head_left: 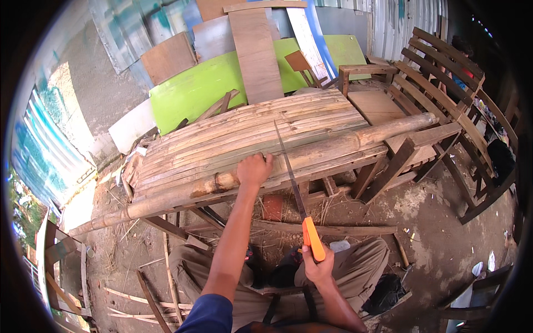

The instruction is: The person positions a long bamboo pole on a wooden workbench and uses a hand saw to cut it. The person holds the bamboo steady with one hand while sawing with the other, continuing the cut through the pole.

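A long bamboo pole (322, 155) lies along the near edge of a bamboo-slat table (216, 147), sticking out past it at both ends. My left hand (255, 169) is closed over the pole near its middle, beside a dark patch on the bamboo. In my right hand (318, 265) is the orange handle of a handsaw (293, 180). Its long narrow blade points away from me and crosses the pole just right of my left hand. Whether the teeth have cut into the bamboo, I cannot tell.
A wooden slatted bench (438, 77) stands at the right, with a wooden frame (408, 155) under the pole's right end. Boards and a green panel (194, 83) lean behind the table. A hammer (404, 255), wood strips (150, 302) and a black bag (386, 293) lie on the ground.
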### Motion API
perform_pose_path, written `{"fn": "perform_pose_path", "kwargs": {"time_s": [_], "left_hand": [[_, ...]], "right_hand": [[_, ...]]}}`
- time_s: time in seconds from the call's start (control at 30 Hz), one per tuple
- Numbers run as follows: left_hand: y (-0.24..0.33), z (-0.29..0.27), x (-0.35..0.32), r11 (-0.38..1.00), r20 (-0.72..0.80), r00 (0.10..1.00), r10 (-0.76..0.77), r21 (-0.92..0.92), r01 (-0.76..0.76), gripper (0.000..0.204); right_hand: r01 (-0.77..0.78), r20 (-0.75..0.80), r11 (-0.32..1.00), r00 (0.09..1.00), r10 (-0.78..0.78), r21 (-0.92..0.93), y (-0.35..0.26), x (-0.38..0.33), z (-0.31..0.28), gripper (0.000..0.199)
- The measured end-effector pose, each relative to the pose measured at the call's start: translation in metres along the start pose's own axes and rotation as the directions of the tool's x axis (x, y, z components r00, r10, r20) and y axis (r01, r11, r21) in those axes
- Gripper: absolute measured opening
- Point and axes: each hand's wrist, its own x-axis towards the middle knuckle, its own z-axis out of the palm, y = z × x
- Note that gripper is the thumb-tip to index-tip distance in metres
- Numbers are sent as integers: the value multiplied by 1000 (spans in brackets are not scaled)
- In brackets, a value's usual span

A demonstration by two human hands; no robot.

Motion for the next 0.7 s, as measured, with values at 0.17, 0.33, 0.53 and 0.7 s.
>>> {"fn": "perform_pose_path", "kwargs": {"time_s": [0.17,0.33,0.53,0.7], "left_hand": [[-3,15,-2,996,-191,978,81,-31,-88,54],[3,1,6,998,-39,999,-17,-59,14,56],[-2,-2,0,997,-10,1000,8,-74,-9,53],[-1,3,-4,997,-76,997,29,-64,-34,47]], "right_hand": [[-136,18,988,991,135,73,6,14,17,18],[-86,37,991,995,90,-98,-31,32,25,22],[-347,41,935,936,350,-68,-30,-9,-4,32],[-247,28,968,968,248,-31,-33,-64,-33,22]]}}
